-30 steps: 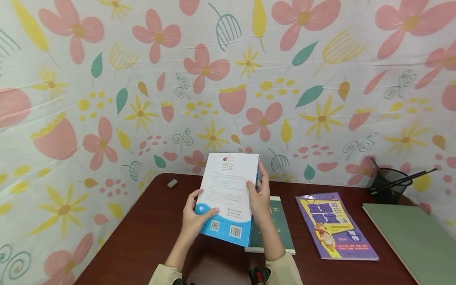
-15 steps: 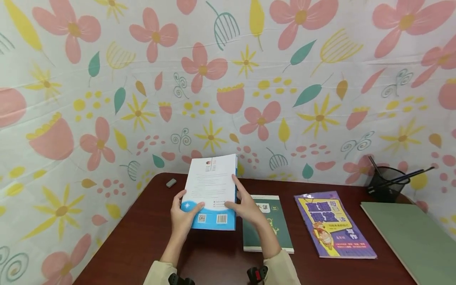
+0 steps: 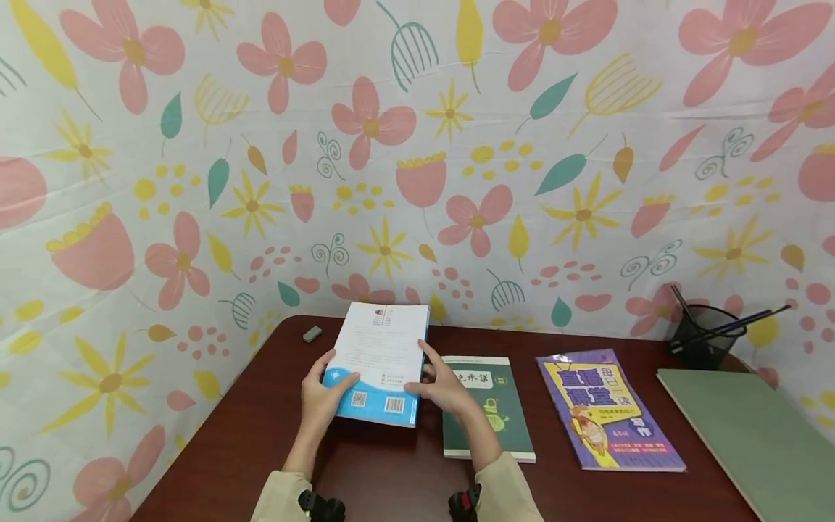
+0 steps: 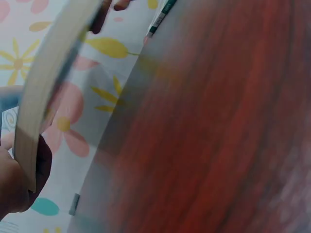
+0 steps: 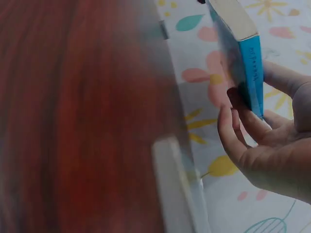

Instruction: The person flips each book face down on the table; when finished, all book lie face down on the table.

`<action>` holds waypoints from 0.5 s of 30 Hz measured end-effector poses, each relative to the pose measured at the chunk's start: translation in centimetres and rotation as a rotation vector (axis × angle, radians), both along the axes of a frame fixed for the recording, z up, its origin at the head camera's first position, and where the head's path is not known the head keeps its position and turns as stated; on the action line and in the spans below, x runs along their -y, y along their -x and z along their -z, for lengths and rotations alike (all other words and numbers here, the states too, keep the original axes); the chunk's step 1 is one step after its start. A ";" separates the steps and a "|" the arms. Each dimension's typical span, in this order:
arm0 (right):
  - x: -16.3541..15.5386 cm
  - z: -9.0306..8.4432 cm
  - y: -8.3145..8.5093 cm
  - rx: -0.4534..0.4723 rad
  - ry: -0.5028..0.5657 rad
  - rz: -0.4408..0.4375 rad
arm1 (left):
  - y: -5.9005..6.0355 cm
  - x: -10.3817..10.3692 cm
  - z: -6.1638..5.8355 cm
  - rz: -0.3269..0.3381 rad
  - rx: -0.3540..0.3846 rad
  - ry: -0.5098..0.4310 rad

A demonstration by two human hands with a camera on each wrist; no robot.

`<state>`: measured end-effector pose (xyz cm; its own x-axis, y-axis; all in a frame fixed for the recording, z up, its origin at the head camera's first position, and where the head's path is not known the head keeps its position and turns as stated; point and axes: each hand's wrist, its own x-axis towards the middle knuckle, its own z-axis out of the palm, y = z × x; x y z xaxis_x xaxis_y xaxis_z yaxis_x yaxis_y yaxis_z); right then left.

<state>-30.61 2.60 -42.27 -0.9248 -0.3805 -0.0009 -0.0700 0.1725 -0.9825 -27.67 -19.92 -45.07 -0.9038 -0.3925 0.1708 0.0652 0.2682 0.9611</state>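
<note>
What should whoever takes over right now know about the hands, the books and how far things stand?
Left hand grips the blue-and-white book at its lower left corner; right hand holds its right edge. The book is tilted, back cover up, above the dark red table. The green book and purple book lie flat to its right. Held book not yet set down.

Tabletop (image 4: pixel 209 136) blurred in both wrist views; green board (image 3: pixel 763 435) cut by frame edge; small, perhaps eraser-like, grey object (image 3: pixel 312 334).
</note>
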 end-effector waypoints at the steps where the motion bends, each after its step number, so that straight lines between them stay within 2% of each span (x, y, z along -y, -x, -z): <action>1: 0.0 0.2 0.1 -0.010 -0.018 0.015 | 0.1 0.0 0.1 0.008 0.007 0.004; 5: 0.1 0.6 0.3 -0.024 -0.067 0.064 | 0.5 0.2 0.4 0.047 0.027 0.005; 9: 0.2 2.1 0.8 -0.010 -0.087 0.048 | 0.6 0.8 1.0 0.084 0.049 -0.007; 15: 0.6 3.6 0.5 -0.002 -0.039 0.030 | 0.7 1.4 2.2 0.095 0.088 -0.013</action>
